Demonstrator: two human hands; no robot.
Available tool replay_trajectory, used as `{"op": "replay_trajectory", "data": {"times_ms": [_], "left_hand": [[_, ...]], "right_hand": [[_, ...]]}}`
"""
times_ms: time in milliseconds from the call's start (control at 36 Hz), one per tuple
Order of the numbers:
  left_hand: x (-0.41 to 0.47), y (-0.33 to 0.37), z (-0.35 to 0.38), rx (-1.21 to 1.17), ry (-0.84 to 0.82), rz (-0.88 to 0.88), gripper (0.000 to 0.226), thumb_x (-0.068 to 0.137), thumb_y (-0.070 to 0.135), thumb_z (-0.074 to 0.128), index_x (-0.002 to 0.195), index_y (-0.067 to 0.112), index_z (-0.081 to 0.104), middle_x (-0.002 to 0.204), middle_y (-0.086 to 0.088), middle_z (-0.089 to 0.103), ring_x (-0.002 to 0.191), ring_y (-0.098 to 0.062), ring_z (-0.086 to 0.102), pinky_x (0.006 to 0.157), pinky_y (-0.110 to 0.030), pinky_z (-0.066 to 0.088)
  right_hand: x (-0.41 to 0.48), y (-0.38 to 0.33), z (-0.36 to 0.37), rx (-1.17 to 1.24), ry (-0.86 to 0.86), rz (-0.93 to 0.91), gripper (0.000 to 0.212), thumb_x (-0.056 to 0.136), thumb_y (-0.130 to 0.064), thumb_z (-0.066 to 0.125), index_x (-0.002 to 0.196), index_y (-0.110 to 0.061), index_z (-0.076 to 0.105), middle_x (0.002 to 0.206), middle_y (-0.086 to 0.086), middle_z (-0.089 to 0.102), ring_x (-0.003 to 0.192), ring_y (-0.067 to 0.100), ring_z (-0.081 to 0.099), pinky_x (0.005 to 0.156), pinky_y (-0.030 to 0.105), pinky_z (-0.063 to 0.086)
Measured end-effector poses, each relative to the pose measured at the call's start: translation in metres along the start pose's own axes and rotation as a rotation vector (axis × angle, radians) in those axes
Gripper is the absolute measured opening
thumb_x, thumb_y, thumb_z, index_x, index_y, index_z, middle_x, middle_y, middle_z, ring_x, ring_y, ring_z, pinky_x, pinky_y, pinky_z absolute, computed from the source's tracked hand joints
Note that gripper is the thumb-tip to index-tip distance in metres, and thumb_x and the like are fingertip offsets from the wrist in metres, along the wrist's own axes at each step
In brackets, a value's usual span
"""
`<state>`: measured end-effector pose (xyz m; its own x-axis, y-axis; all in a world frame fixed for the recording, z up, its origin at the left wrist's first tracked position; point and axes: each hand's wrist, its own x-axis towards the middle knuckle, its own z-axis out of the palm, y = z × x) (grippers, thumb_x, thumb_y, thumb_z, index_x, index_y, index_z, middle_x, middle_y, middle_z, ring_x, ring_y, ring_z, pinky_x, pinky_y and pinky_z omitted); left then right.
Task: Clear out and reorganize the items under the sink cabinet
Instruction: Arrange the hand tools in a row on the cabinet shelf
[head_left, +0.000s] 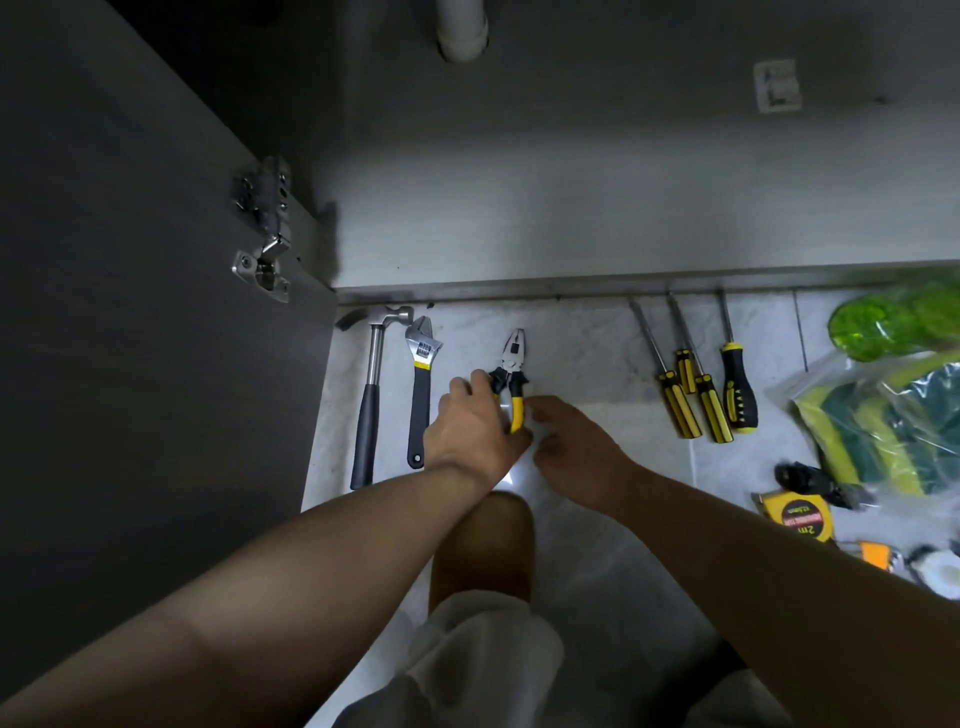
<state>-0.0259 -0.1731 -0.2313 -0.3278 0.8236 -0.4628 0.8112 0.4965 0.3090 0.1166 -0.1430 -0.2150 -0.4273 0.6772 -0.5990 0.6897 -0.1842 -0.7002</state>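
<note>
Yellow-and-black pliers (513, 371) lie on the pale floor tiles just in front of the cabinet's front edge, jaws pointing toward the cabinet. My left hand (472, 421) grips their handles from the left side. My right hand (569, 444) rests right beside the handle ends, fingers curled, with nothing visibly in it. Left of the pliers lie an adjustable wrench (422, 384) and a hammer (371, 395), side by side. To the right is a row of several yellow-and-black screwdrivers (698, 387).
The open cabinet door (130, 312) stands at the left with its hinge (262, 228). The cabinet floor (571, 228) lies under a white drain pipe (462, 31). At the right are bagged sponges (883, 421), green scourers (893, 319) and a tape measure (797, 514). My knee (480, 551) is below.
</note>
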Motion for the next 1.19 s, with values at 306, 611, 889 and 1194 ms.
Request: {"op": "replay_trajectory", "data": {"times_ms": [306, 611, 889, 1194], "left_hand": [[-0.014, -0.052, -0.016, -0.073, 0.239, 0.042, 0.037, 0.095, 0.05, 0.048, 0.12, 0.023, 0.052, 0.115, -0.002, 0.046, 0.104, -0.025, 0.054, 0.081, -0.04, 0.053], [-0.013, -0.072, -0.023, -0.058, 0.12, -0.041, 0.054, 0.094, 0.016, 0.053, 0.145, 0.027, 0.037, 0.12, -0.01, 0.051, 0.104, -0.034, 0.058, 0.087, -0.047, 0.054], [-0.013, -0.081, -0.022, -0.045, 0.183, -0.115, 0.049, 0.093, 0.021, 0.053, 0.14, 0.026, 0.043, 0.117, -0.011, 0.047, 0.1, -0.035, 0.056, 0.082, -0.051, 0.054], [-0.004, -0.045, -0.011, -0.032, 0.112, 0.038, 0.079, 0.085, 0.065, 0.063, 0.149, 0.038, 0.027, 0.128, -0.005, 0.041, 0.12, -0.029, 0.048, 0.082, -0.045, 0.057]], "right_hand": [[-0.003, -0.005, 0.022, -0.107, -0.06, -0.023, 0.068, 0.086, -0.007, 0.055, 0.15, -0.022, 0.035, 0.144, 0.007, 0.037, 0.123, 0.029, 0.051, 0.107, 0.035, 0.041], [0.006, -0.023, 0.034, -0.296, -0.144, -0.104, 0.068, 0.087, -0.011, 0.056, 0.151, -0.014, 0.034, 0.162, 0.002, 0.017, 0.144, 0.027, 0.031, 0.116, 0.038, 0.033], [0.014, -0.033, 0.05, -0.346, -0.162, -0.166, 0.07, 0.088, -0.012, 0.06, 0.153, -0.007, 0.032, 0.166, 0.009, 0.01, 0.152, 0.025, 0.013, 0.117, 0.026, 0.02], [-0.001, -0.01, -0.025, -0.374, 0.149, -0.074, 0.047, 0.087, -0.011, 0.057, 0.133, -0.011, 0.054, 0.139, 0.013, 0.04, 0.126, 0.03, 0.047, 0.105, 0.038, 0.045]]}}
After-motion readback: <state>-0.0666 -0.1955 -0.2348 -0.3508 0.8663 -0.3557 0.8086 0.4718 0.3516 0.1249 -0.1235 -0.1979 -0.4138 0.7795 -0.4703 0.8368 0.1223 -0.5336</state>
